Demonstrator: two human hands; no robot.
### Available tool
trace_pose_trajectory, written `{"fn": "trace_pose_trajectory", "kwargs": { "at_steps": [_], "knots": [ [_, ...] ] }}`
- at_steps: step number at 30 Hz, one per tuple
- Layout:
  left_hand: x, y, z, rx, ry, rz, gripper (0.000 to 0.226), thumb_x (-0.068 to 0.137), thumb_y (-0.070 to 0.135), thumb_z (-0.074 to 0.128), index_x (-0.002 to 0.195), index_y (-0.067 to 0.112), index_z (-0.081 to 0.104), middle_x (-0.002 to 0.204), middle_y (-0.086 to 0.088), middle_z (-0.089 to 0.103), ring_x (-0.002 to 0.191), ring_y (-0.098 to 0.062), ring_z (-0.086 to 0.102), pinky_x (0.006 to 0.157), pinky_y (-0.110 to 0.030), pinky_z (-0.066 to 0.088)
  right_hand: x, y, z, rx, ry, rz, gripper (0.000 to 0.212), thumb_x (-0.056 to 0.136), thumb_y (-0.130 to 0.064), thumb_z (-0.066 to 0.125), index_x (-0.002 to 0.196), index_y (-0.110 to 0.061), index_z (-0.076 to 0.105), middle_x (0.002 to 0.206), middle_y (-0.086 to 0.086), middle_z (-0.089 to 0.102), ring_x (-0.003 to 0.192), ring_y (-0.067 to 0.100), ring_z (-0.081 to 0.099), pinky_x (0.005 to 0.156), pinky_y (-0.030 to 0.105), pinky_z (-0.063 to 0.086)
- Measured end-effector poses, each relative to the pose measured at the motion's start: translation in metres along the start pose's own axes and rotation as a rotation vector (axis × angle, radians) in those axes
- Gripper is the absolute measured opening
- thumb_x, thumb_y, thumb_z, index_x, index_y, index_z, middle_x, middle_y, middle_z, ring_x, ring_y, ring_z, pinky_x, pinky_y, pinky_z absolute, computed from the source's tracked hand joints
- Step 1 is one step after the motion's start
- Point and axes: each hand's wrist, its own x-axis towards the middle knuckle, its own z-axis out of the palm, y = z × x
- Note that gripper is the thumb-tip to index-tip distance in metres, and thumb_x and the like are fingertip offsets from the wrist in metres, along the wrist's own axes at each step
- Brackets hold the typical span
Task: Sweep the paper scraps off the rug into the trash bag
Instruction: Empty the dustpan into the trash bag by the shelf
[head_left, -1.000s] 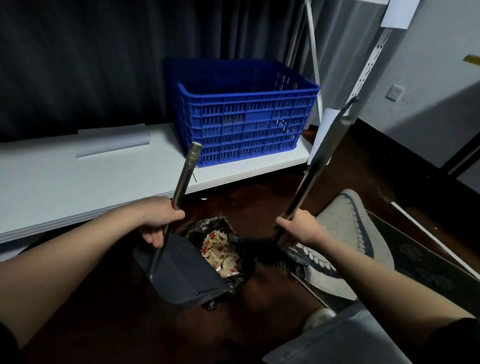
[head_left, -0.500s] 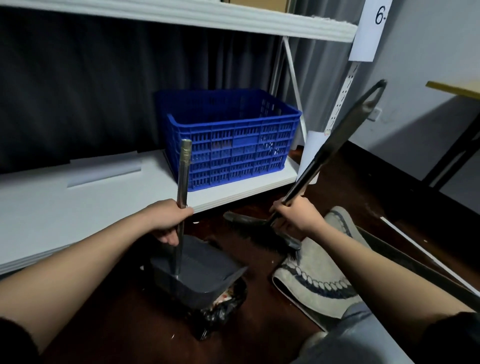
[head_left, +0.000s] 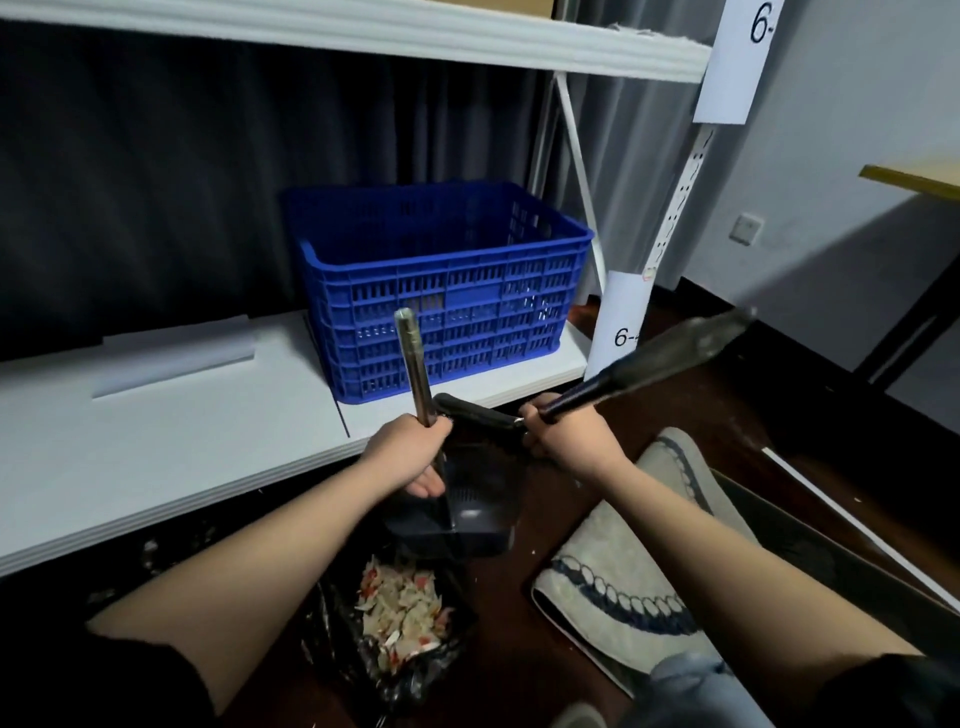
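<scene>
The left hand has its fingers wrapped tight around the metal handle of a dark dustpan, which rises nearly upright with its threaded tip in front of the blue crate. The right hand is likewise clenched around the black handle of a broom, whose shaft slants up and to the right, blurred at its far end; a dark bar, seemingly the broom's head, runs across between the two fists, just above the dustpan. The pan hangs below the left hand, over the floor and just above the open mouth of a black trash bag. Inside the bag lies a heap of paper scraps, pale with red bits. To the right of the bag, the grey rug with a dark blue scalloped border lies on the dark wooden floor, partly covered by the right forearm. Behind the hands, a blue plastic crate sits on the low white shelf of a rack, whose post carries a paper label reading "6-".
</scene>
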Motion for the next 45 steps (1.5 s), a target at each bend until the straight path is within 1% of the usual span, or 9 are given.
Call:
{"fn": "trace_pose_trajectory", "kwargs": {
  "at_steps": [5,10,15,21,24,28,32,36,45],
  "knots": [
    [0.036,0.001,0.04,-0.067,0.087,0.014,0.042,0.095,0.044,0.041,0.073,0.013,0.06,0.059,-0.015,0.07,0.06,-0.028,0.072,0.068,-0.038,0.062,0.025,0.026,0.014,-0.079,-0.009,-0.047,0.026,0.099,-0.029,0.048,0.108,-0.011,0.063,0.103,0.009,0.068,0.1,0.025,0.064,0.087,0.035,0.049],
    [0.074,-0.01,0.08,-0.093,0.101,-0.076,0.042,0.091,0.045,0.047,0.076,0.009,0.064,0.066,-0.014,0.072,0.064,-0.029,0.073,0.07,-0.041,0.061,0.046,0.061,0.037,0.093,-0.016,-0.016,0.022,0.097,-0.025,0.056,0.113,-0.013,0.065,0.097,-0.006,0.062,0.092,0.011,0.062,0.086,0.028,0.049],
    [0.097,-0.027,0.121,-0.066,0.144,-0.148,0.047,0.09,0.044,0.046,0.086,0.006,0.072,0.063,-0.009,0.072,0.066,-0.025,0.072,0.07,-0.035,0.06,0.063,0.091,0.067,0.188,-0.041,0.02,0.01,0.096,-0.014,0.056,0.103,-0.011,0.063,0.084,-0.01,0.056,0.074,-0.007,0.05,0.067,0.003,0.036],
    [0.113,-0.054,0.155,-0.053,0.163,-0.199,0.044,0.097,0.042,0.046,0.069,0.014,0.063,0.059,-0.005,0.07,0.057,-0.021,0.07,0.062,-0.036,0.061,0.073,0.128,0.106,0.337,-0.198,0.024,0.022,0.095,0.007,0.047,0.1,-0.014,0.053,0.089,-0.009,0.051,0.077,-0.007,0.051,0.072,0.005,0.036],
    [0.119,-0.065,0.168,0.005,0.2,-0.246,0.047,0.097,0.043,0.044,0.069,0.013,0.067,0.062,-0.005,0.071,0.059,-0.022,0.07,0.064,-0.034,0.06,0.072,0.15,0.123,0.389,-0.222,0.028,0.037,0.094,-0.006,0.045,0.097,-0.039,0.063,0.102,-0.013,0.061,0.085,-0.015,0.057,0.077,0.007,0.043],
    [0.126,-0.076,0.179,0.062,0.205,-0.259,0.049,0.097,0.043,0.042,0.07,0.013,0.069,0.066,-0.004,0.071,0.061,-0.021,0.069,0.06,-0.029,0.056,0.08,0.158,0.123,0.531,-0.302,0.096,0.021,0.1,0.003,0.039,0.106,-0.004,0.058,0.094,0.002,0.062,0.065,-0.006,0.064,0.063,0.01,0.05],
    [0.133,-0.084,0.183,0.123,0.202,-0.272,0.044,0.096,0.043,0.042,0.073,0.016,0.069,0.073,-0.004,0.072,0.07,-0.025,0.069,0.066,-0.034,0.058,0.091,0.16,0.132,0.656,-0.497,0.356,0.021,0.102,-0.017,0.042,0.096,-0.023,0.062,0.08,0.0,0.067,0.059,0.006,0.064,0.056,0.019,0.045],
    [0.137,-0.091,0.182,0.126,0.192,-0.266,0.042,0.096,0.042,0.044,0.075,0.016,0.069,0.074,-0.006,0.072,0.074,-0.027,0.07,0.072,-0.037,0.058,0.098,0.157,0.141,0.684,-0.534,0.467,0.028,0.103,-0.034,0.038,0.087,-0.021,0.058,0.078,0.003,0.061,0.063,0.014,0.059,0.055,0.022,0.042],
    [0.131,-0.105,0.171,0.171,0.225,-0.33,0.043,0.096,0.041,0.043,0.065,0.018,0.063,0.07,-0.004,0.07,0.07,-0.024,0.068,0.065,-0.031,0.053,0.085,0.156,0.17,0.678,-0.566,0.439,0.021,0.103,-0.009,0.038,0.116,-0.013,0.054,0.091,0.009,0.062,0.059,0.001,0.062,0.05,0.011,0.045]
  ]
}}
